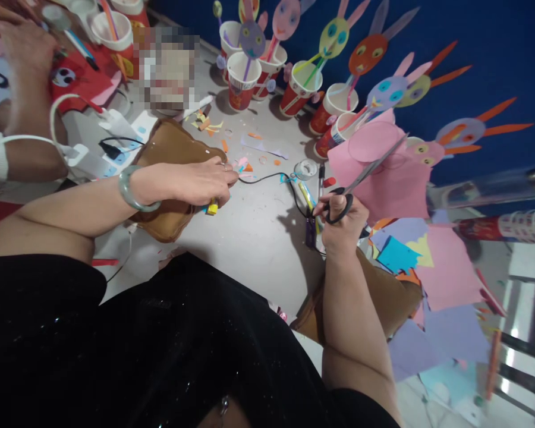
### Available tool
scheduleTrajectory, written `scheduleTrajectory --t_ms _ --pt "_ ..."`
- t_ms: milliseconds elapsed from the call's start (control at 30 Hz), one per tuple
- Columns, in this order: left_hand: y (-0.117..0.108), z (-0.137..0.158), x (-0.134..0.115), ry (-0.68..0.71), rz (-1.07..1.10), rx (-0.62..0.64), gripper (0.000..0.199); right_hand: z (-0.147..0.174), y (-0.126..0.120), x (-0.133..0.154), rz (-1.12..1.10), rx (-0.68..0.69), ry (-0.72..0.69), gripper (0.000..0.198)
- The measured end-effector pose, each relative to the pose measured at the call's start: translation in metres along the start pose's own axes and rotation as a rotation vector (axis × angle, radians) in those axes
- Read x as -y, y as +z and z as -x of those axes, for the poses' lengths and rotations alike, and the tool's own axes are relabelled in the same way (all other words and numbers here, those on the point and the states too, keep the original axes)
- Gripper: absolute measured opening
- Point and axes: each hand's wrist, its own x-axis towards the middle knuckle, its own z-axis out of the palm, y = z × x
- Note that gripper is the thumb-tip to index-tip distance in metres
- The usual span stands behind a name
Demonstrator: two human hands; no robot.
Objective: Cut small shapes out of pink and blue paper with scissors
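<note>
A pair of scissors (377,165) with black handles is in my right hand (345,223), thumb and fingers closed around the handle loops. Their blades point up and right, in front of pink paper (395,184). My left hand (203,183) is over the right edge of a brown cushion (172,139), its fingers curled. A small yellow piece (212,207) shows beneath those fingers; the rest of it is hidden. A thin black cable (265,177) runs from near the left fingertips toward a dark object (311,230) beside my right hand.
Red-and-white paper cups (245,80) with paper rabbit faces line the back. A tape roll (305,169) and paper scraps lie mid-table. A power strip (127,142) is at left, near another person's arm (33,113). Coloured paper sheets (450,267) are piled right, near stacked cups (512,227).
</note>
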Motion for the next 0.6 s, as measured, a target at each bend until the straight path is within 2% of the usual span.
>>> scheduleTrajectory --t_ms 200,333,367,500,567,600 --pt "-0.004 0.005 0.002 0.005 -0.029 0.053 0.03 0.001 0.0 0.0 0.019 0.011 0.014 0.056" --pt "-0.025 -0.023 -0.006 -0.13 -0.041 0.072 0.027 0.002 0.001 0.002 0.079 0.017 0.032 0.057" --pt "-0.03 -0.034 -0.009 -0.175 -0.035 0.044 0.028 0.002 0.001 0.003 0.079 0.018 0.038 0.057" --pt "-0.039 -0.086 -0.018 -0.331 0.241 -0.159 0.021 0.003 0.001 0.005 0.046 0.031 0.072 0.058" --pt "-0.036 -0.108 -0.021 -0.349 0.452 -0.172 0.014 0.005 0.0 0.007 0.058 0.036 0.098 0.06" --pt "-0.034 -0.117 -0.022 -0.363 0.547 -0.166 0.02 0.006 0.0 0.008 0.067 0.039 0.113 0.06"
